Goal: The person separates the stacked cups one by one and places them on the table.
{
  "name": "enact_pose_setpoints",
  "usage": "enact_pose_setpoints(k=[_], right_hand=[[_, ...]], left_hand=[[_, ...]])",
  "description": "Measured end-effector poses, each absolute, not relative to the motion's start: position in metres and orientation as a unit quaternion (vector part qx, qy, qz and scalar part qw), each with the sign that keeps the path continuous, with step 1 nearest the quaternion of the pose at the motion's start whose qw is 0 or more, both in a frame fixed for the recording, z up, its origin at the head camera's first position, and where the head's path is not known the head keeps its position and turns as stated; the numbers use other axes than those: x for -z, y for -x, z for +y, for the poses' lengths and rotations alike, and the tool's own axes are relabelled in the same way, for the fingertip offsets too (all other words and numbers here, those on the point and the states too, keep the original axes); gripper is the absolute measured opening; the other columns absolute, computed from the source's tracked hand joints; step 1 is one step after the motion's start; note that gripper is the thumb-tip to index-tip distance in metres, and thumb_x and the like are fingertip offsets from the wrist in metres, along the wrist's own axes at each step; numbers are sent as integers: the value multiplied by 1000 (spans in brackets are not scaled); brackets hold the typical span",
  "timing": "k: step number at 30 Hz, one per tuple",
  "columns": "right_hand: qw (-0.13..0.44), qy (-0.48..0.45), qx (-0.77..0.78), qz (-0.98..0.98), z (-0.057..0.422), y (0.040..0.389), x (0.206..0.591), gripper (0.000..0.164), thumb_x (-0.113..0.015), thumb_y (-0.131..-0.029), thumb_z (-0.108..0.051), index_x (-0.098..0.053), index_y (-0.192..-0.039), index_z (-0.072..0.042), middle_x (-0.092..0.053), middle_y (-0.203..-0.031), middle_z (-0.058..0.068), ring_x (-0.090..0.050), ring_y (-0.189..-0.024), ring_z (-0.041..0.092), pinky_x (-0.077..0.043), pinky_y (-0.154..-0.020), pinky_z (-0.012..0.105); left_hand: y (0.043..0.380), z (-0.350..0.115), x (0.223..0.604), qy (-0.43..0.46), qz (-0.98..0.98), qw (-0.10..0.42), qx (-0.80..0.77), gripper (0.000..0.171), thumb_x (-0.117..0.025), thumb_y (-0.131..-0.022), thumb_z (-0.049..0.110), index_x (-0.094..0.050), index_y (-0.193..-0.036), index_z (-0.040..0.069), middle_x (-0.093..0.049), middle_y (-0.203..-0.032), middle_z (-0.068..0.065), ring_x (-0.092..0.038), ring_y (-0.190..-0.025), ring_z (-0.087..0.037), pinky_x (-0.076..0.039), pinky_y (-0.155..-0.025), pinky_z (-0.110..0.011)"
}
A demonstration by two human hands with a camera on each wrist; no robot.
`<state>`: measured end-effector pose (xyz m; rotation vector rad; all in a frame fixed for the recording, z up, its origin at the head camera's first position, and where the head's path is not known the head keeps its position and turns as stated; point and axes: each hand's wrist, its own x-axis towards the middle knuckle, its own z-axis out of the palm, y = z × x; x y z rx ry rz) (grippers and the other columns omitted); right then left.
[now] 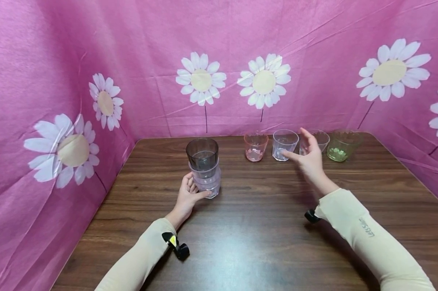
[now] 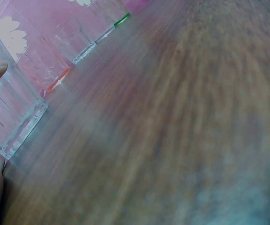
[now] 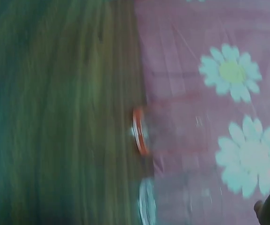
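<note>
One dark wood-grain table (image 1: pixel 241 226) stands against a pink fabric backdrop (image 1: pixel 150 44) printed with white daisies (image 1: pixel 201 81). Along its far edge runs a row of four upright faceted tumblers: a pink tumbler (image 1: pixel 255 152), a clear tumbler (image 1: pixel 284 139), a second clear tumbler (image 1: pixel 325 140) and a green tumbler (image 1: pixel 338 151). The right hand (image 1: pixel 311 161), thumb and fingers spread wide and gripping nothing, partly covers the second clear one; whether its thumb touches the first I cannot tell. Left of the row and nearer the person, the left hand (image 1: pixel 186 198) curls thumb and fingers around the lower part of a pale see-through tumbler (image 1: pixel 211 184), with a smoky grey tumbler (image 1: pixel 202 151) nested upright in its mouth.
</note>
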<state>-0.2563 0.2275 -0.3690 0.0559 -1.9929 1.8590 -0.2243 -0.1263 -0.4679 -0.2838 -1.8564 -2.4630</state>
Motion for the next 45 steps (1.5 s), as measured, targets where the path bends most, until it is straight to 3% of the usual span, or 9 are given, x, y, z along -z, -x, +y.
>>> enact_pose_setpoints(k=[7, 12, 17, 25, 35, 45], right_hand=[[142, -109, -699, -692, 181, 253, 374, 91, -70, -70, 25, -27, -149, 10, -30, -155, 24, -27, -144, 33, -24, -118, 45], [99, -163, -714, -674, 148, 250, 376, 91, -71, -69, 24, -27, -147, 12, -31, -153, 27, -30, -142, 39, -27, -117, 43], [65, -196, -713, -670, 120, 246, 374, 92, -75, -70, 19, -28, -148, 10, -31, -154, 26, -31, -143, 37, -30, -116, 39], [45, -249, -724, -641, 85, 245, 369, 94, -76, -69, 19, -27, -148, 11, -32, -153, 28, -30, -143, 41, -32, -115, 38], [32, -262, -703, -660, 62, 256, 352, 94, -77, -71, 14, -29, -150, 5, -39, -150, 25, -37, -140, 33, -34, -114, 35], [-7, -247, -651, -718, 56, 264, 349, 89, -81, -71, 10, -36, -148, 5, -52, -140, 24, -53, -126, 36, -42, -108, 37]], left_hand=[[225, -126, 468, 92, -600, 21, 794, 81, -72, -71, -20, -31, -139, -3, -54, -135, -9, -53, -120, -11, -38, -108, -30], [226, -126, 467, 92, -599, 21, 795, 81, -72, -70, -20, -31, -139, -3, -54, -134, -9, -53, -120, -10, -38, -108, -30], [226, -126, 466, 89, -599, 20, 796, 81, -71, -70, -20, -32, -138, -3, -54, -134, -9, -53, -119, -11, -39, -108, -30], [223, -126, 467, 85, -607, 17, 790, 82, -72, -71, -19, -30, -139, -4, -50, -141, -16, -51, -123, -11, -36, -110, -32], [223, -126, 466, 88, -597, 19, 797, 82, -74, -70, -18, -31, -138, -4, -51, -140, -15, -52, -120, -9, -39, -107, -28], [223, -126, 467, 89, -591, 21, 801, 81, -72, -70, -20, -31, -138, -3, -54, -136, -11, -54, -117, -8, -40, -105, -26]])
